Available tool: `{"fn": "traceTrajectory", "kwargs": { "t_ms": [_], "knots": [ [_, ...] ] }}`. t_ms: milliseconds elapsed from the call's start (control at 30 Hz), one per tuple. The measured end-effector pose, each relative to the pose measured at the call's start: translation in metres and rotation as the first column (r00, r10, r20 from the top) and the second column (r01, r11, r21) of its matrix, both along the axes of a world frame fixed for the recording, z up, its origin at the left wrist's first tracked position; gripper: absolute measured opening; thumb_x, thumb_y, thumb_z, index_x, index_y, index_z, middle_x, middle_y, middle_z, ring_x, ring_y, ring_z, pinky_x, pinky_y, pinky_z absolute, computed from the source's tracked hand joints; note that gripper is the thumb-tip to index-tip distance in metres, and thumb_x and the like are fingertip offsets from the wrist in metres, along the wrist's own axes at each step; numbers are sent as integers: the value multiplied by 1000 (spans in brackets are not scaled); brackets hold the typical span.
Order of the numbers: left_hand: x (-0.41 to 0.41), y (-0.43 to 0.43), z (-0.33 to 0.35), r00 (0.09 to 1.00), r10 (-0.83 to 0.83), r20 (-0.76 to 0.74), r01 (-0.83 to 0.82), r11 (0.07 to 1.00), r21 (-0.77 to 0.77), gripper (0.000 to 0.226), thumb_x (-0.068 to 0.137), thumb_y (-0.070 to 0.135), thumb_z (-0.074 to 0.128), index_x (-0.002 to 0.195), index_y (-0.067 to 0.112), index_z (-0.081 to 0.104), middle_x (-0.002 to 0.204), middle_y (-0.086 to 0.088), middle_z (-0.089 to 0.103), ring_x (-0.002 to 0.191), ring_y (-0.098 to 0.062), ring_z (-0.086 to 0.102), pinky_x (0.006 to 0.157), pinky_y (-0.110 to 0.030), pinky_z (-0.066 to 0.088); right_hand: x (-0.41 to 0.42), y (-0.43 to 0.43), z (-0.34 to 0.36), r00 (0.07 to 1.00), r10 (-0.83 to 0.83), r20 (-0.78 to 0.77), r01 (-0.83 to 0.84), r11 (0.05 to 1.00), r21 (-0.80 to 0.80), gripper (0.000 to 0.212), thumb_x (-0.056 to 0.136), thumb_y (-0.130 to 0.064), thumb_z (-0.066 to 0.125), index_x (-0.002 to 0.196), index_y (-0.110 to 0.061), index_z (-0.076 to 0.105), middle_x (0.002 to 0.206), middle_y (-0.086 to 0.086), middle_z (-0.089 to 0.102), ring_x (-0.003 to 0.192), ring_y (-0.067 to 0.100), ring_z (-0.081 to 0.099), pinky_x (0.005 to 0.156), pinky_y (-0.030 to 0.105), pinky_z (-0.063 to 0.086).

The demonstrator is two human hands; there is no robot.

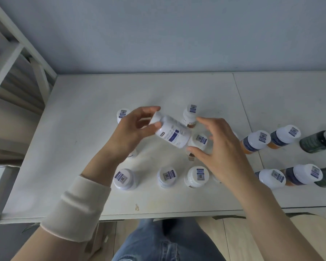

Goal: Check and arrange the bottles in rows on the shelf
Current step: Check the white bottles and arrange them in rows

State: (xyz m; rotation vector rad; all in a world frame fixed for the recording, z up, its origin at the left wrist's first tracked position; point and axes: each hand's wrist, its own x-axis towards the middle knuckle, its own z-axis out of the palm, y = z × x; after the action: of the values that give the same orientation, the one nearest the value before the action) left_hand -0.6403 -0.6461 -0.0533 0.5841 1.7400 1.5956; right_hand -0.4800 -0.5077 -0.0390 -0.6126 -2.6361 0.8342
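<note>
White shelf [83,129], blue-grey wall [158,34]; left hand [132,132] pinches tilted bottle [172,133]; right hand [220,146] spread beside it.

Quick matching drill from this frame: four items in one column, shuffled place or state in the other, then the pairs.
Items:
1. white bottle
2. dark green bottle
3. left hand
4. sleeve

Place or state:
A. standing at the far right edge of the shelf
B. pulled back on the left forearm
C. tilted on its side in the air
D. grip closed at the cap end of the bottle

Pairs: 1-C, 2-A, 3-D, 4-B
</note>
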Motion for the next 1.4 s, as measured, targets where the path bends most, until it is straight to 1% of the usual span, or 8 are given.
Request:
{"fn": "traceTrajectory", "kwargs": {
  "t_ms": [200,633,833,967,1067,1133,1300,1400],
  "knots": [
    [1,13,-21,744,-299,-598,106,936,-336,42,76,5,73,112,24,60,110,3,50,93,-7,54,85,-8,41,-8,20,6,943,-12,334,-93,950,297,49,84,-22,65,128,-15,45,127,8,44,118,28,42,76,31,39],
    [8,19,-40,554,-494,-669,83,833,-547,55,76,17,75,125,20,51,120,-4,48,109,-21,50,89,-26,41,-21,28,5,910,59,411,-214,915,343,43,86,-21,61,125,-14,44,123,10,44,110,29,43,82,34,38],
    [-11,-34,-27,492,-478,-727,-179,762,-622,61,73,38,74,127,22,50,128,-3,50,118,-25,45,85,-37,43,-24,8,14,936,107,336,-209,936,284,48,85,-30,62,127,-14,45,126,9,45,113,28,44,81,33,38],
    [-21,-64,-34,601,-463,-652,-244,670,-701,47,79,39,67,122,25,51,112,-3,54,101,-26,54,75,-35,43,-36,-19,12,976,139,168,-168,970,176,42,84,-28,64,123,-15,53,124,5,52,115,26,48,80,36,44],
    [-29,-78,-29,779,-155,-607,-245,817,-523,38,81,28,69,116,27,54,101,2,59,90,-24,60,75,-32,48,-48,-45,3,990,140,34,-142,989,36,39,84,-30,63,119,-15,56,117,4,56,107,22,55,80,29,46],
    [-35,-90,-15,934,58,-352,-171,939,-299,32,80,23,71,108,28,57,97,4,63,88,-21,63,81,-35,54,-56,-64,-3,996,83,-32,-88,971,-223,44,84,-33,63,124,-19,51,118,0,54,102,15,57,79,24,48],
    [-38,-120,10,998,-70,5,68,984,166,32,76,28,64,108,29,60,104,7,67,98,-14,63,83,-30,54,-74,-104,-2,994,32,-106,-109,477,-872,40,77,-39,59,111,-22,46,104,5,61,75,16,69,57,25,54],
    [-39,-129,8,1000,-6,11,4,982,189,28,84,28,57,112,24,57,104,12,67,99,-9,63,80,-24,53,-74,-116,-4,966,10,-257,-236,435,-869,44,76,-8,67,112,-22,45,104,7,57,79,15,64,60,22,53]
  ]
}}
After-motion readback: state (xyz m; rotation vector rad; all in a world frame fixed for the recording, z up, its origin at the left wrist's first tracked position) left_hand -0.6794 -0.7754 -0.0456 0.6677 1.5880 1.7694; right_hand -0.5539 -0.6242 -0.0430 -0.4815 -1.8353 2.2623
